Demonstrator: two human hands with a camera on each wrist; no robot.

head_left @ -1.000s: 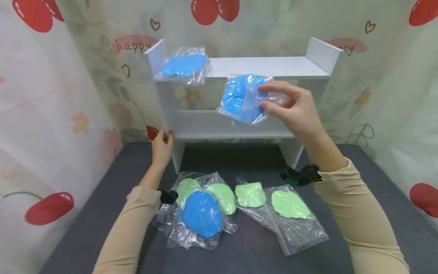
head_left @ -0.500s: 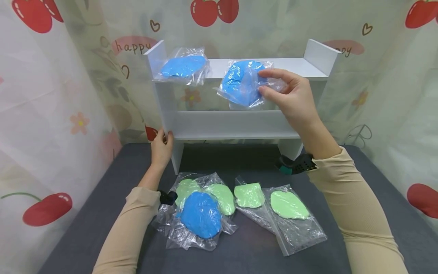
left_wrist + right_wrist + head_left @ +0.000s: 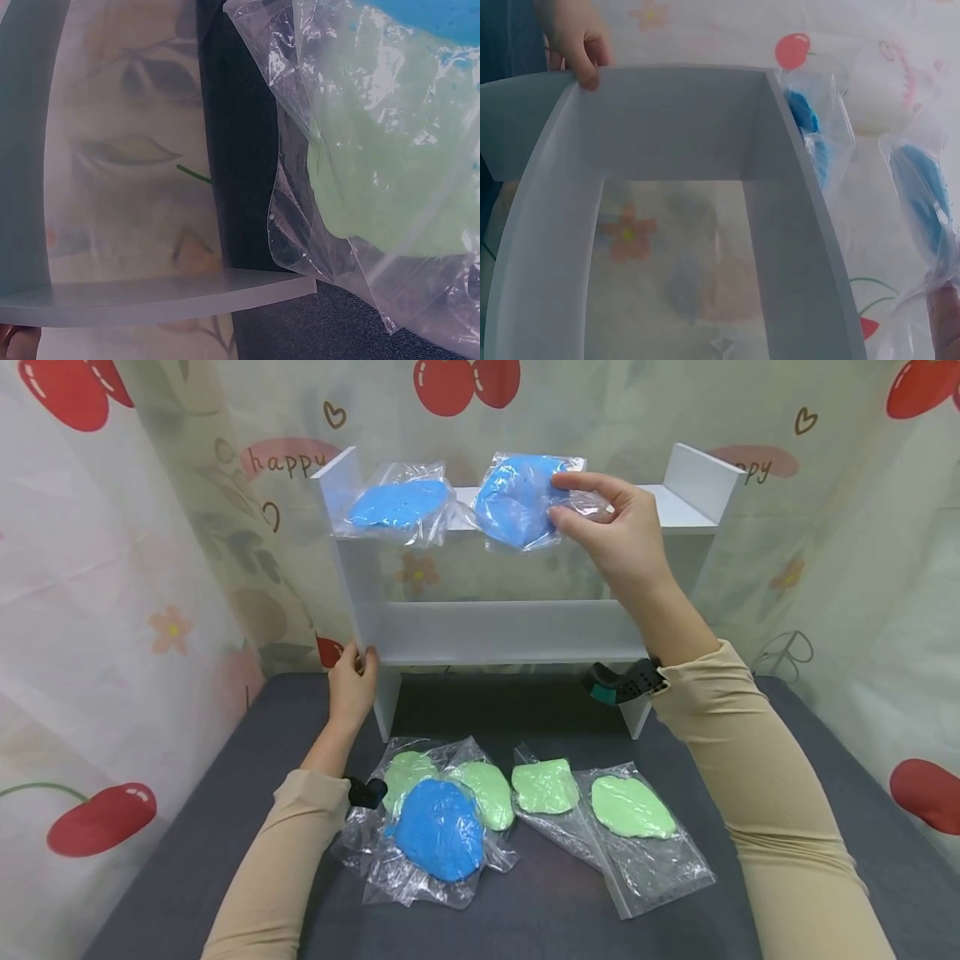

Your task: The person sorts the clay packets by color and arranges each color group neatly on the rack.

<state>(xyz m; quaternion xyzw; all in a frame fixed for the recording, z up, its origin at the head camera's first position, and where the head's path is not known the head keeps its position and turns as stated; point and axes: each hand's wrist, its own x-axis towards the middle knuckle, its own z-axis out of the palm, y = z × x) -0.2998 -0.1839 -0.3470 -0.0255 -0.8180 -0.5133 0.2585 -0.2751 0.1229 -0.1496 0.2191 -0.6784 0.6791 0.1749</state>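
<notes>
The right hand's thumb and forefinger pinch one edge of a clear bag with a blue slab; its other fingers are largely hidden behind them. This bag hangs at the height of the white shelf's top board and covers part of it in the head view, while the right wrist view shows it apart from the board, its lower end cut off by the frame. The left hand grips the shelf's left side panel, thumb round the front edge, the fingers' far ends out of sight; the left wrist view catches only a sliver of it in the corner. A second blue bag rests on the top board's left end. On the dark surface, a third blue bag partly hides two green slabs, their bag edges hard to separate; two green bags overlap to the right.
</notes>
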